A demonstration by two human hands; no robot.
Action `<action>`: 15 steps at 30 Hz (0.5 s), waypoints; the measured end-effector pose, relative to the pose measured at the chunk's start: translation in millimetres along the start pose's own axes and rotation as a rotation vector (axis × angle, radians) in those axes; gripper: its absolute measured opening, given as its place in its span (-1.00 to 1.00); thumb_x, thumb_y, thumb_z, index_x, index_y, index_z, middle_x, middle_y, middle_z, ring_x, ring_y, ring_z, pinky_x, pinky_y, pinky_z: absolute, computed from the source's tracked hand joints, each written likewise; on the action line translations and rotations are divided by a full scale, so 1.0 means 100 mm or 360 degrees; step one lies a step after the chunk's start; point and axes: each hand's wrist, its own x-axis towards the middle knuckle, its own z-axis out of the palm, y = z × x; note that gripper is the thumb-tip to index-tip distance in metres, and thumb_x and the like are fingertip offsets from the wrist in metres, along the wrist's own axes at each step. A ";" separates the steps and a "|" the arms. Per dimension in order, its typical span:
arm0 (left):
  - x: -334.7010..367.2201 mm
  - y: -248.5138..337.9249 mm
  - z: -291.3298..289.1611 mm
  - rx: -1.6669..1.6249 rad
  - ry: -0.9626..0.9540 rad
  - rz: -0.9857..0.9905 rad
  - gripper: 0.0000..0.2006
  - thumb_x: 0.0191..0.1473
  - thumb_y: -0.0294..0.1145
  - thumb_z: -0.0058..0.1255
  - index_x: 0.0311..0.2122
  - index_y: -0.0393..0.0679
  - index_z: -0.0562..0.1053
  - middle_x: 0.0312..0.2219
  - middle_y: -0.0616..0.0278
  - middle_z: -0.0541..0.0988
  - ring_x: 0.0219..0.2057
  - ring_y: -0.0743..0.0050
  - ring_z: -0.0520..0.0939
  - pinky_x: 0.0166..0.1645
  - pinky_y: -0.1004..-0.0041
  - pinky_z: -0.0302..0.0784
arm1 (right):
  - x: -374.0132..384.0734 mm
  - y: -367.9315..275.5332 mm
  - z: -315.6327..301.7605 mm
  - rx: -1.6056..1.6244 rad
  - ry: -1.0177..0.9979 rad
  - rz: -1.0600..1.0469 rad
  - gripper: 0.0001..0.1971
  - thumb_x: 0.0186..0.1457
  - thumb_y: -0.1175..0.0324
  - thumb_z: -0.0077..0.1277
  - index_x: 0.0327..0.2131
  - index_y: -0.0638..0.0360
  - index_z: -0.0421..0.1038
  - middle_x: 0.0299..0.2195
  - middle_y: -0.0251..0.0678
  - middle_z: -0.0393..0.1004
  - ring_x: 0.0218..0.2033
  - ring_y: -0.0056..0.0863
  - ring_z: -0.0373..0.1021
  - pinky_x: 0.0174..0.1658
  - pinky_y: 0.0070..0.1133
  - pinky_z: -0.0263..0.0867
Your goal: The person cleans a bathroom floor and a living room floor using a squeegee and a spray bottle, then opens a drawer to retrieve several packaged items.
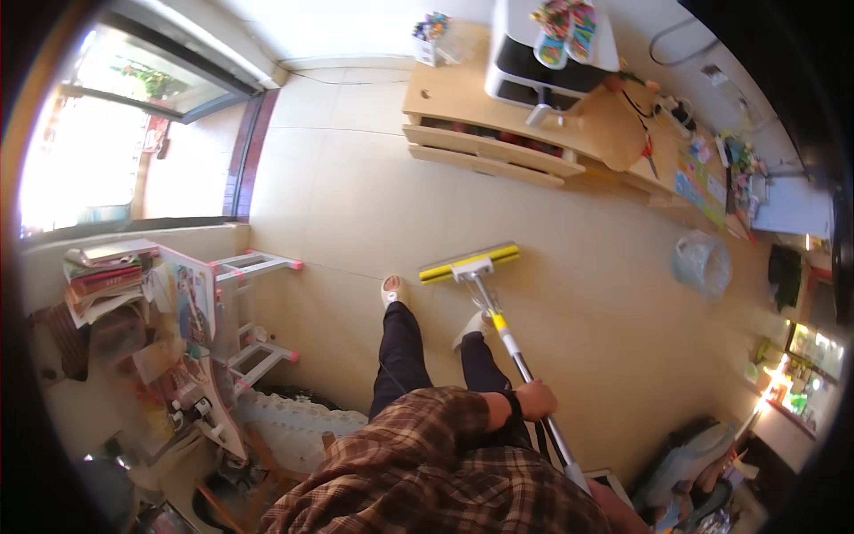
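Brown plaid shirt (391, 445): closest to me.
Mop: yellow-and-white sponge head (469, 266) on the beige floor (614, 338), just ahead of the pale right slipper (470, 330); silvery metal pole (519, 359).
Risks: pulling back could snag that slipper; a wide rightward swing could tip the translucent plastic-lined bin (701, 265).
Left hand (536, 400): closed round the pole, forearm across the body.
Right hand (606, 495): low, near the pole's top, mostly hidden; its grip I can't tell.
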 end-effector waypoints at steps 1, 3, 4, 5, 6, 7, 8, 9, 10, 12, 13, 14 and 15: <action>-0.18 -0.16 -0.04 0.0007 0.0113 -0.0101 -0.97 -0.29 -0.42 0.00 -0.61 -0.04 0.46 -0.60 0.26 0.47 -0.42 0.23 0.49 -0.25 0.26 0.34 | 0.09 -0.22 0.03 -0.0059 -0.0019 -0.0035 -0.54 -0.12 0.48 -0.09 -0.06 0.28 0.11 -0.39 -0.33 0.32 -0.32 -0.56 0.25 -0.21 -0.63 0.19; -0.62 -0.55 -0.13 0.0020 0.0292 -0.0284 -0.93 -0.30 -0.43 -0.03 -0.57 -0.06 0.47 -0.58 0.27 0.49 -0.40 0.23 0.50 -0.24 0.27 0.34 | 0.36 -0.80 0.13 -0.0114 -0.0072 -0.0156 -0.55 -0.13 0.50 -0.08 -0.08 0.26 0.12 -0.44 -0.35 0.31 -0.40 -0.58 0.26 -0.29 -0.64 0.21; -0.88 -0.77 -0.21 0.0024 0.0349 -0.0353 -0.93 -0.29 -0.42 -0.05 -0.57 -0.06 0.46 -0.57 0.28 0.49 -0.38 0.24 0.50 -0.23 0.26 0.34 | 0.51 -1.09 0.19 -0.0111 -0.0099 -0.0236 -0.57 -0.14 0.53 -0.08 -0.10 0.25 0.13 -0.48 -0.37 0.29 -0.48 -0.61 0.27 -0.38 -0.65 0.24; -1.19 -0.90 -0.41 0.0188 0.0402 -0.0517 -0.93 -0.27 -0.42 -0.06 -0.58 -0.04 0.46 -0.54 0.29 0.49 -0.36 0.26 0.50 -0.22 0.25 0.34 | 0.74 -1.29 0.25 0.0027 -0.0189 -0.0215 -0.57 -0.15 0.55 -0.08 -0.11 0.24 0.14 -0.53 -0.38 0.27 -0.57 -0.63 0.25 -0.49 -0.65 0.23; -1.50 -1.04 -0.61 0.0349 0.0451 -0.0685 -0.93 -0.24 -0.41 -0.08 -0.58 -0.02 0.46 -0.52 0.30 0.49 -0.34 0.28 0.49 -0.22 0.23 0.34 | 0.98 -1.50 0.33 0.0164 -0.0283 -0.0192 -0.58 -0.15 0.58 -0.09 -0.12 0.23 0.14 -0.59 -0.40 0.25 -0.66 -0.66 0.23 -0.60 -0.66 0.22; -1.77 -1.31 -0.67 0.0355 0.0431 -0.0797 -0.92 -0.22 -0.41 -0.10 -0.58 0.00 0.45 -0.50 0.32 0.48 -0.33 0.32 0.49 -0.22 0.22 0.34 | 1.15 -1.81 0.45 0.0222 -0.0321 -0.0223 -0.56 -0.17 0.61 -0.10 -0.11 0.21 0.13 -0.62 -0.40 0.24 -0.71 -0.66 0.21 -0.66 -0.68 0.19; -2.04 -1.59 -0.70 0.0353 0.0413 -0.0907 -0.91 -0.20 -0.42 -0.12 -0.57 0.02 0.45 -0.49 0.34 0.47 -0.31 0.35 0.48 -0.23 0.21 0.33 | 1.33 -2.17 0.61 0.0278 -0.0358 -0.0247 -0.53 -0.19 0.63 -0.11 -0.10 0.18 0.12 -0.65 -0.41 0.23 -0.76 -0.66 0.20 -0.73 -0.69 0.17; -2.32 -1.80 -0.78 0.0451 0.0526 -0.1053 -0.91 -0.19 -0.41 -0.13 -0.57 0.03 0.44 -0.50 0.36 0.46 -0.32 0.37 0.48 -0.25 0.23 0.33 | 1.53 -2.49 0.74 0.0210 -0.0382 -0.0318 -0.55 -0.17 0.61 -0.11 -0.11 0.20 0.12 -0.66 -0.41 0.23 -0.75 -0.66 0.20 -0.72 -0.68 0.17; -2.62 -2.01 -0.87 0.0549 0.0635 -0.1199 -0.91 -0.18 -0.41 -0.13 -0.56 0.04 0.43 -0.51 0.38 0.45 -0.34 0.39 0.47 -0.27 0.25 0.33 | 1.74 -2.80 0.88 0.0146 -0.0408 -0.0387 -0.56 -0.15 0.60 -0.11 -0.11 0.21 0.12 -0.67 -0.41 0.23 -0.73 -0.66 0.21 -0.72 -0.66 0.17; -3.20 -2.53 -0.89 0.0639 0.0690 -0.1539 -0.90 -0.17 -0.41 -0.13 -0.51 0.10 0.42 -0.48 0.41 0.43 -0.33 0.44 0.45 -0.36 0.36 0.31 | 2.16 -3.40 1.27 -0.0034 -0.0395 -0.0505 -0.58 -0.16 0.58 -0.12 -0.12 0.20 0.14 -0.67 -0.40 0.23 -0.73 -0.65 0.22 -0.70 -0.66 0.18; -3.47 -2.67 -1.03 0.0607 0.0769 -0.1677 -0.92 -0.18 -0.40 -0.10 -0.50 0.07 0.41 -0.47 0.39 0.42 -0.32 0.44 0.44 -0.35 0.39 0.35 | 2.31 -3.72 1.46 -0.0064 -0.0417 -0.0595 -0.59 -0.18 0.59 -0.14 -0.14 0.22 0.14 -0.66 -0.40 0.22 -0.74 -0.66 0.20 -0.71 -0.67 0.18; -3.73 -2.77 -1.19 0.0575 0.0845 -0.1810 -0.92 -0.19 -0.40 -0.07 -0.48 0.05 0.40 -0.45 0.37 0.40 -0.32 0.44 0.44 -0.34 0.42 0.39 | 2.45 -4.02 1.65 -0.0090 -0.0438 -0.0687 -0.60 -0.20 0.59 -0.16 -0.16 0.24 0.15 -0.66 -0.40 0.21 -0.75 -0.66 0.19 -0.72 -0.67 0.17; -3.98 -2.91 -1.27 0.0621 0.0881 -0.1852 -0.92 -0.18 -0.41 -0.08 -0.48 0.05 0.40 -0.44 0.38 0.41 -0.29 0.45 0.43 -0.34 0.42 0.39 | 2.58 -4.27 1.84 -0.0118 -0.0430 -0.0723 -0.62 -0.20 0.57 -0.15 -0.18 0.25 0.15 -0.66 -0.40 0.21 -0.75 -0.66 0.19 -0.71 -0.67 0.17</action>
